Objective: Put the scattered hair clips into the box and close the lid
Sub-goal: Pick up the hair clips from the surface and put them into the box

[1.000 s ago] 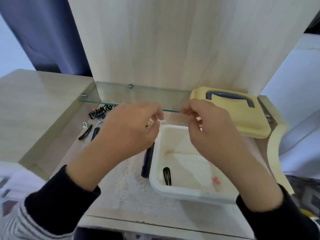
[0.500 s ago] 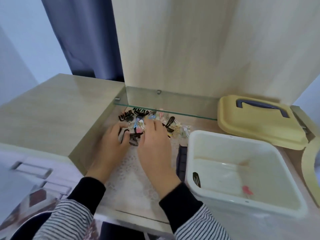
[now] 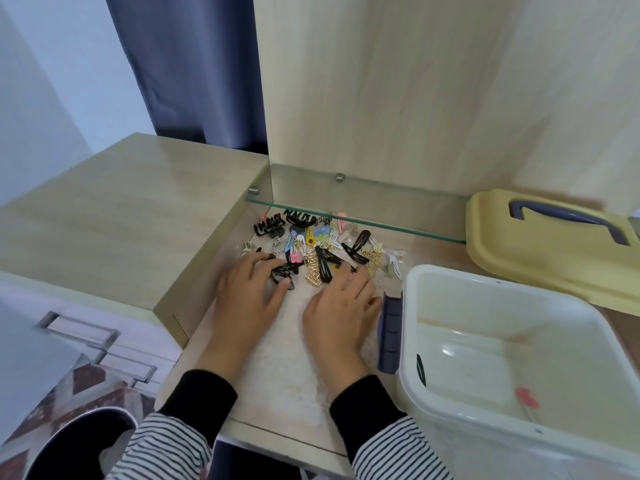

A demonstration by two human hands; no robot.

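A heap of hair clips [image 3: 322, 244], black, gold and coloured, lies on the recessed desk surface under a glass shelf. My left hand [image 3: 249, 292] is at the heap's left edge, thumb and forefinger round a black hair clip [image 3: 282, 271]. My right hand [image 3: 341, 306] lies flat beside it, its fingertips touching the black and gold clips at the near edge. The open white box [image 3: 408, 296] stands to the right, with a black clip [image 3: 420, 370] and a pink clip [image 3: 526, 398] inside. Its yellow lid [image 3: 540, 244], blue-handled, lies behind it.
A glass shelf [image 3: 363, 220] juts out low over the back of the heap. A raised wooden desktop [image 3: 121, 209] borders the recess on the left, and a wooden panel [image 3: 415, 98] stands behind. A blue latch [image 3: 391, 334] hangs on the box's left side.
Both hands left the box rim and came down on the clip heap to the left. In the last half second my right hand has shifted right along the near edge.
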